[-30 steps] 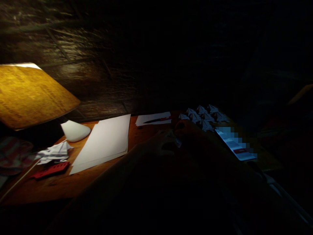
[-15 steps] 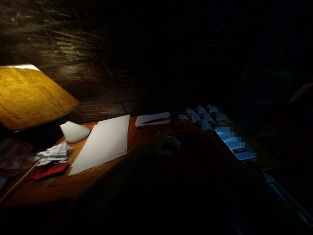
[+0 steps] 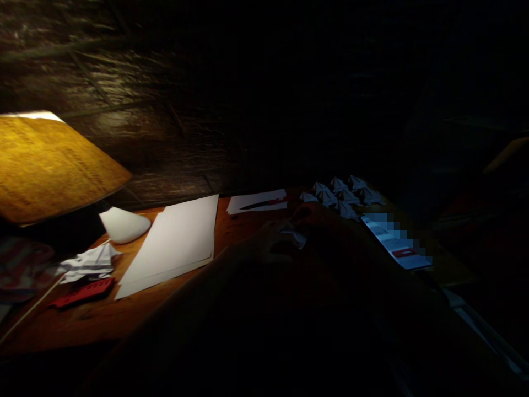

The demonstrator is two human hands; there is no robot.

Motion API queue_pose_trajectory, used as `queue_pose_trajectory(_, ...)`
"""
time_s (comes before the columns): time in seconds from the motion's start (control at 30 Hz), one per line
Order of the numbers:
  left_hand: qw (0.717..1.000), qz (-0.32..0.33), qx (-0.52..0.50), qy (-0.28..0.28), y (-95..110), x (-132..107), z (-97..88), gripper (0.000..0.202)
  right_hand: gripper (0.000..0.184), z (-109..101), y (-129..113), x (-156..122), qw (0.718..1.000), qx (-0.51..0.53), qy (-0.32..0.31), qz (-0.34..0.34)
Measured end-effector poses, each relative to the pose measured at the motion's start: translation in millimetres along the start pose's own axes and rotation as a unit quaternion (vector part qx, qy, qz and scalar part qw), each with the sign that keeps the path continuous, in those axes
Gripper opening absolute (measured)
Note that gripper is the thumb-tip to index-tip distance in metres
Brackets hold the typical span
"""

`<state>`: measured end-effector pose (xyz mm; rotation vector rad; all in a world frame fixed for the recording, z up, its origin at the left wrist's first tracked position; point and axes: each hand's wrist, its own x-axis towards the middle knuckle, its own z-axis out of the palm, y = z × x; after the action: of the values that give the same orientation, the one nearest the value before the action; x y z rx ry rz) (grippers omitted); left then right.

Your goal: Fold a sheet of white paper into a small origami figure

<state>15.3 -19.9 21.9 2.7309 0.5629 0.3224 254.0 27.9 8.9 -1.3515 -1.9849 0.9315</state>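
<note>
In the dim middle of the table, my left hand (image 3: 273,242) curls around a small folded piece of white paper (image 3: 298,239). My right hand (image 3: 311,214) is at the paper's far side, its fingers bent in and pressed together against it; deep shadow hides the exact grip. Just beyond my right hand stand several folded paper figures (image 3: 346,208) with pointed tops, set close together. A knife (image 3: 264,204) with a dark blade and red handle lies on a small stack of cut paper (image 3: 239,205), behind my left hand.
Large white sheets (image 3: 177,237) lie left of my hands. Farther left are a lamp with a yellow shade (image 3: 53,165), a white rounded object (image 3: 126,225), a crumpled striped paper (image 3: 91,262) and a red slotted object (image 3: 82,293). A lit phone (image 3: 392,242) lies at right.
My hands stay around the folded paper with slight finger movement, and a little more of the paper shows. The view has shifted very slightly; the other things stay put.
</note>
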Motion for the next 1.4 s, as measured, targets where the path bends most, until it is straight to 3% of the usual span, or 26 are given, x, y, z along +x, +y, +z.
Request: queue_pose_trajectory(1.4, 1.0, -0.011, 0.011, -0.005, 4, 1, -3.4, 0.041, 0.022, 1, -11, -4, 0.999, -0.02, 0.008, 0.028)
